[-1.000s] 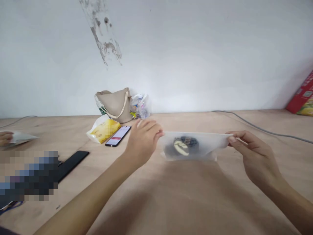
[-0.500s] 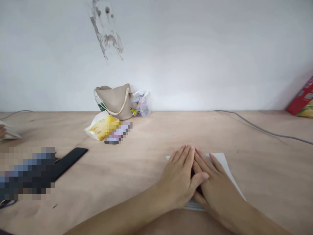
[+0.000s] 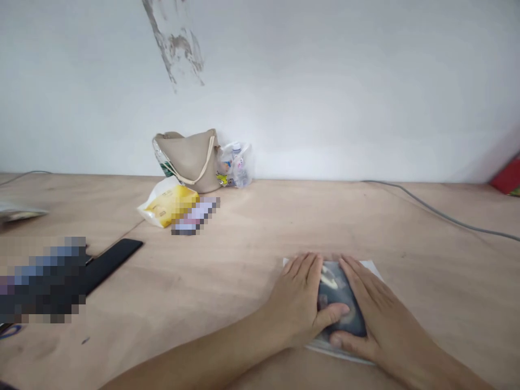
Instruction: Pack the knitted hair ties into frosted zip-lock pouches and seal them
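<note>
A flat paper item, perhaps an open book (image 3: 341, 309), lies on the wooden table with a dark, blurred picture facing up. White edges show around it, with thin layers along the near side. My left hand (image 3: 298, 303) rests flat on its left part, fingers stretched away from me and thumb over the picture. On its right part my right hand (image 3: 376, 309) also lies flat, fingers outstretched, thumb pointing left. Much of the page is hidden beneath both hands.
Against the white wall stand a beige bag (image 3: 189, 157) and a clear plastic bag (image 3: 239, 165) with a bottle. A yellow tissue pack (image 3: 170, 203) and a pixelated item (image 3: 197, 214) lie before them. Left is a black slab (image 3: 116, 262); right, a grey cable (image 3: 439, 214) and red box (image 3: 507, 176).
My right hand has slid right, away from my left hand, uncovering the dark picture between them. My left hand stays nearly in place. The view has shifted slightly.
</note>
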### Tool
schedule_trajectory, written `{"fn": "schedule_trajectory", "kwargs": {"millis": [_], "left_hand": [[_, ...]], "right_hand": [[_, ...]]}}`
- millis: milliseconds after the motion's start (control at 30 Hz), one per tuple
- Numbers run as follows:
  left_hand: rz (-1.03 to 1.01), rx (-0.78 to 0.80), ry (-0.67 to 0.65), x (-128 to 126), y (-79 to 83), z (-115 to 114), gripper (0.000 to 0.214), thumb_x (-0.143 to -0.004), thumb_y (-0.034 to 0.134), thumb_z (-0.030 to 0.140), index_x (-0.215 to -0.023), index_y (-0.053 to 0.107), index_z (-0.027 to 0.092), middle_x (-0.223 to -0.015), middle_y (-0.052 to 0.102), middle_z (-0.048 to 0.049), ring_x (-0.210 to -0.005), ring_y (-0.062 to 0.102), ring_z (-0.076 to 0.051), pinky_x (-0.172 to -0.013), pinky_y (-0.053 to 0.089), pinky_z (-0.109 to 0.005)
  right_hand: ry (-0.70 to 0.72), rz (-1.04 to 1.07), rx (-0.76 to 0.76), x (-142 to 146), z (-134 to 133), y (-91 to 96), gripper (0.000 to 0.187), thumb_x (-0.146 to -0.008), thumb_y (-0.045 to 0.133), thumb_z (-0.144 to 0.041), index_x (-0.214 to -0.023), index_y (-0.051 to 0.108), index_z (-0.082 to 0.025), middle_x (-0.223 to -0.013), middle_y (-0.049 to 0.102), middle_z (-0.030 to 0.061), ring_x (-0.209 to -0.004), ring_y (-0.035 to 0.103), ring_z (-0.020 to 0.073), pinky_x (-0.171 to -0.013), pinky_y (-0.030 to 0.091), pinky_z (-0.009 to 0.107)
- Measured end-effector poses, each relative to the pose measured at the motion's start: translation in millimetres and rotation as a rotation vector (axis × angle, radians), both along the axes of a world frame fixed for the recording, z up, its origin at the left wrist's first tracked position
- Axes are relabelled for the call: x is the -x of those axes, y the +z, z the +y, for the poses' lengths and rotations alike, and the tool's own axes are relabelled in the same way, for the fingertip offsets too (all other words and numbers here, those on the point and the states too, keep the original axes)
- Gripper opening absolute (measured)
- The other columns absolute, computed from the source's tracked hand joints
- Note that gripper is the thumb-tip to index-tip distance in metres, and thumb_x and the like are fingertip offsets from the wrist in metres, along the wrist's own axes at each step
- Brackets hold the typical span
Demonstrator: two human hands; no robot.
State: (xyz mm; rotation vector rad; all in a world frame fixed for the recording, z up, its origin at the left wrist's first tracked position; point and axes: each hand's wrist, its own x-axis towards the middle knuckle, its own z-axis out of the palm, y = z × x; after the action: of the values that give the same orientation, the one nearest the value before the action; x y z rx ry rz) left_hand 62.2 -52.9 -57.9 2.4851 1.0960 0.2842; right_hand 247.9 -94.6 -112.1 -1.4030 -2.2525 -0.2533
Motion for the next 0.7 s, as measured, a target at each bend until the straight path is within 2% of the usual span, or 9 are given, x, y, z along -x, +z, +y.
{"fn": "schedule_trajectory", "kwargs": {"millis": [133, 267, 367, 433, 500, 567, 633, 700], "left_hand": [[0.005, 0.0, 0.005, 2, 0.3, 2, 0.081, -0.081, 0.049, 0.058, -0.14, 0.03, 0.006, -0.147, 0.03, -0.0202, -0.136, 0.024, -0.033, -0.111, 0.02, -0.052], [0.041, 0.029, 0.015, 10, 1.0, 6, 0.092, -0.076, 0.049, 0.066, -0.141, 0.026, 0.006, -0.148, 0.026, -0.0208, -0.138, 0.02, -0.034, -0.112, 0.016, -0.052], [0.083, 0.054, 0.03, 25, -0.1, 10, 0.096, -0.074, 0.047, 0.071, -0.143, 0.024, 0.008, -0.15, 0.022, -0.0194, -0.139, 0.016, -0.033, -0.113, 0.013, -0.052], [0.064, 0.027, 0.045, 42, -2.3, 11, 0.088, -0.079, 0.045, 0.066, -0.143, 0.023, 0.01, -0.15, 0.023, -0.0183, -0.139, 0.019, -0.032, -0.112, 0.016, -0.052], [-0.039, -0.075, 0.111, 61, -4.9, 9, 0.067, -0.088, 0.041, 0.052, -0.141, 0.028, 0.013, -0.147, 0.032, -0.0171, -0.136, 0.028, -0.029, -0.109, 0.026, -0.051], [-0.209, -0.271, 0.176, 78, -6.5, 3, 0.039, -0.093, 0.041, 0.033, -0.128, 0.045, 0.018, -0.131, 0.053, -0.0133, -0.122, 0.047, -0.024, -0.1, 0.04, -0.043], [-0.311, -0.461, 0.043, 90, -6.1, -5, 0.02, -0.088, 0.049, 0.017, -0.106, 0.058, 0.019, -0.101, 0.067, -0.0074, -0.096, 0.059, -0.018, -0.083, 0.049, -0.034], [-0.332, -0.592, -0.139, 94, -4.1, -11, 0.014, -0.082, 0.057, 0.009, -0.093, 0.06, 0.017, -0.083, 0.067, -0.0045, -0.078, 0.058, -0.016, -0.071, 0.049, -0.029]], "right_hand": [[-0.031, 0.007, 0.013, -10, -3, -4.7, 0.105, -0.072, 0.048, -0.07, -0.146, 0.001, -0.012, -0.139, 0.041, 0.0236, -0.125, 0.042, 0.0354, -0.09, 0.046, 0.049], [-0.046, -0.004, 0.021, -14, -3, -10.2, 0.107, -0.072, 0.05, -0.069, -0.147, -0.002, -0.014, -0.141, 0.039, 0.0212, -0.126, 0.041, 0.036, -0.092, 0.044, 0.05], [-0.062, -0.033, 0.022, -24, -2, -12.6, 0.107, -0.072, 0.052, -0.068, -0.147, -0.002, -0.014, -0.14, 0.041, 0.0201, -0.125, 0.042, 0.0364, -0.095, 0.04, 0.053], [-0.072, -0.048, 0.005, -31, -4, -7.4, 0.103, -0.074, 0.051, -0.066, -0.147, 0.001, -0.013, -0.139, 0.042, 0.0204, -0.125, 0.042, 0.0368, -0.097, 0.036, 0.056], [-0.069, -0.043, -0.067, -33, -10, 5.1, 0.092, -0.077, 0.048, -0.063, -0.146, 0.013, -0.012, -0.138, 0.043, 0.0205, -0.125, 0.041, 0.0381, -0.1, 0.027, 0.061], [0.001, -0.018, -0.201, -24, -19, 21.2, 0.071, -0.08, 0.052, -0.052, -0.138, 0.034, -0.015, -0.132, 0.051, 0.0174, -0.123, 0.044, 0.0364, -0.103, 0.019, 0.063], [0.131, 0.028, -0.336, -4, -28, 35.1, 0.041, -0.08, 0.06, -0.033, -0.118, 0.054, -0.019, -0.114, 0.064, 0.0096, -0.112, 0.054, 0.0283, -0.105, 0.021, 0.053], [0.24, 0.088, -0.365, 23, -33, 42.7, 0.017, -0.082, 0.058, -0.022, -0.098, 0.062, -0.02, -0.092, 0.069, 0.0025, -0.092, 0.06, 0.0197, -0.099, 0.031, 0.041]]}}
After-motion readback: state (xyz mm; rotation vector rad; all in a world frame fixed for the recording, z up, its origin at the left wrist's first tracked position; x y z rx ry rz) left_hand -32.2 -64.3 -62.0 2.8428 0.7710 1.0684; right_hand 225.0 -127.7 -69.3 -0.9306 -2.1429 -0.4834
